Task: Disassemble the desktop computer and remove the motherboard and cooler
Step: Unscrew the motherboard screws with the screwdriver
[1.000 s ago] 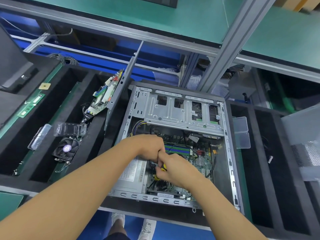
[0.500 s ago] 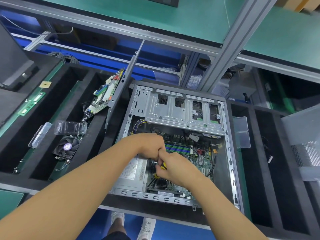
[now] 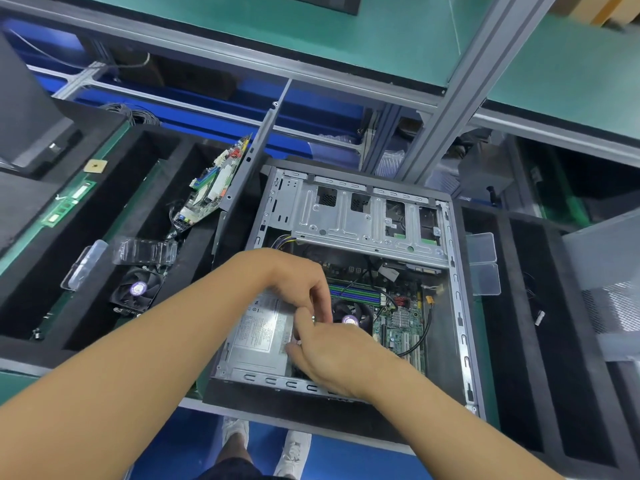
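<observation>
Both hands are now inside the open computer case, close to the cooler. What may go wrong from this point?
1. A black cable loops across the motherboard; lifting the board now would likely snag it.
2. The left hand and right hand work tightly beside the cooler fan; a small part could slip down between the fan and the power supply.
3. The right forearm crosses the case rim; its sheet-metal edge might scrape skin.

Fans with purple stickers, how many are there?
2. One black cooler fan with a purple sticker lies in the black foam tray at left; the other sits inside the open grey computer case. Others may be hidden.
</observation>
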